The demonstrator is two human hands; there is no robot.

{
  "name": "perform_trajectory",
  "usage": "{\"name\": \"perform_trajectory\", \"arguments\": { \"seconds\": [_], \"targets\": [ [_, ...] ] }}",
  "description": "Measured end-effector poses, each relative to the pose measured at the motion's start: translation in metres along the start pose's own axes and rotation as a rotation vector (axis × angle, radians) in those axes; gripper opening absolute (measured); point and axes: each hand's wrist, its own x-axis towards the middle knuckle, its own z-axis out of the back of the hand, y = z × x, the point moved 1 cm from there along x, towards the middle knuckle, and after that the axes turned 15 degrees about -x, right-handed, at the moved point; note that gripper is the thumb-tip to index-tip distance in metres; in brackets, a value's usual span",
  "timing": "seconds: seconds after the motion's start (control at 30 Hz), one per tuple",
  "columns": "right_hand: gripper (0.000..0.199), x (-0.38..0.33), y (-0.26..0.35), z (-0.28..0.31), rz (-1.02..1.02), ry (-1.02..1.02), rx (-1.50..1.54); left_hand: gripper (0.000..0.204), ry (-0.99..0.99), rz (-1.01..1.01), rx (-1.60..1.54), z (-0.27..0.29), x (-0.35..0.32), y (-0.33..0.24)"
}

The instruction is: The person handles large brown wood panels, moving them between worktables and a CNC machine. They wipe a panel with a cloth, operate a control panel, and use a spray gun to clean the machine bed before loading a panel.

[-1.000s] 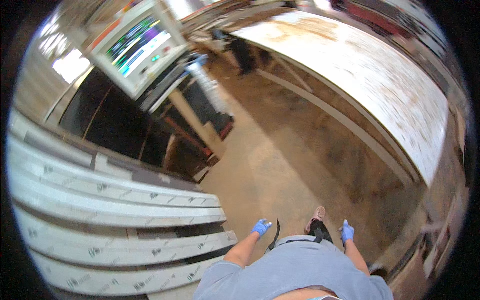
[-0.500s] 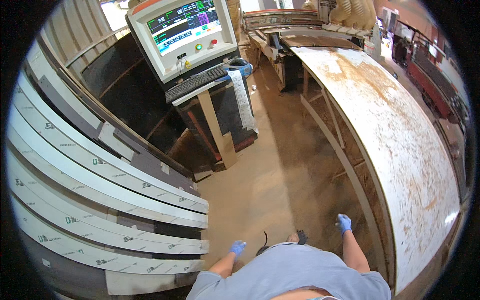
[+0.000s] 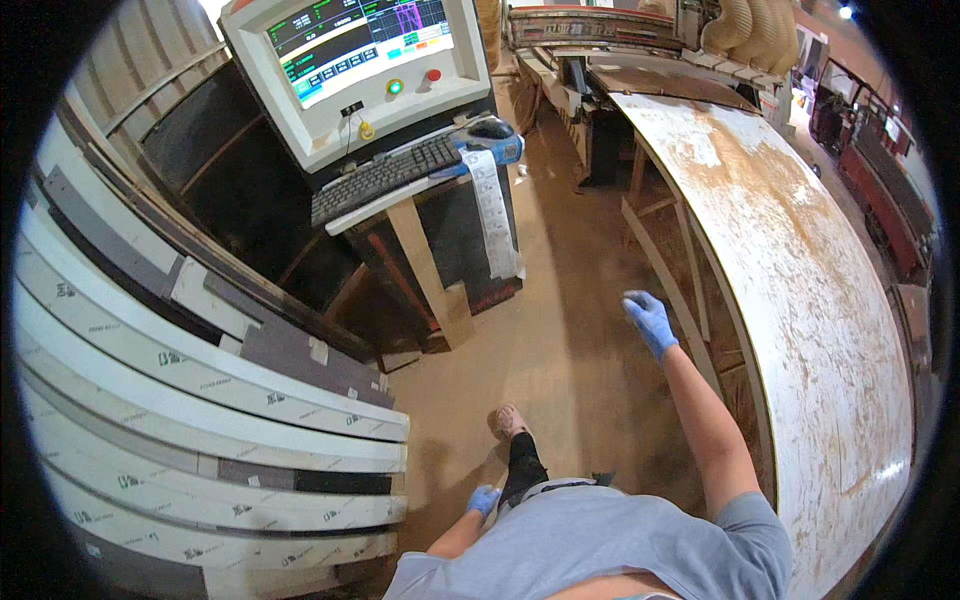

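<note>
- Board (image 3: 800, 300): a large white sheet, dusty and stained brown, lies flat on a wooden frame (image 3: 680, 260) at the person's right. It serves as a tabletop, with nothing on it that I can make out.
- Its long axis runs away from the person, from the near right corner up toward the machine (image 3: 600, 25) at the top of the view; the curve of its edge is only the lens bending it.
- Right hand (image 3: 650, 322), in a blue glove, is raised in the air just off the board's near long edge, not touching it. Its fingers look loosely curled and hold nothing.
- Left hand (image 3: 483, 498), also gloved blue, hangs low by the hip beside the forward leg (image 3: 520, 455). It is too small to tell how the fingers stand; no object shows in it.
- The person appears to be in mid-stride on the sawdust floor (image 3: 560, 330), between the board and a console (image 3: 360, 70) with a keyboard (image 3: 385, 175).
- To do this well, I judge the walk should stay parallel to the board's edge, clear of the frame's slanted struts.
- White panels (image 3: 180, 400) are stacked at the left, well apart from both hands.
</note>
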Motion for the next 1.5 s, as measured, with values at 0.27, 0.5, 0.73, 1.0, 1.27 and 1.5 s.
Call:
{"name": "perform_trajectory", "arguments": {
  "seconds": [0.27,0.5,0.73,1.0,1.27,1.5],
  "targets": [
    [0.034,0.195,0.166,-0.07,0.335,-0.045,-0.158,0.036,0.024,-0.147,-0.055,0.103,0.143,-0.03],
    [0.047,0.341,0.234,-0.139,0.544,-0.238,-0.668,0.029,-0.3,-0.037,-0.752,0.207,0.179,-0.144],
    [0.051,0.421,0.269,-0.179,0.736,-0.194,-0.9,0.04,-0.317,-0.18,-0.575,0.197,0.198,-0.11],
    [0.046,0.431,0.245,-0.183,0.86,-0.22,-0.814,0.038,-0.334,-0.25,0.513,0.154,0.189,-0.063],
    [0.039,0.425,0.252,-0.187,0.926,-0.18,-0.747,0.039,-0.265,-0.001,-0.073,0.158,0.206,-0.093],
    [0.039,0.425,0.249,-0.188,0.934,-0.158,-0.699,0.048,-0.334,-0.257,-0.208,0.176,0.205,-0.111]
  ]
}}
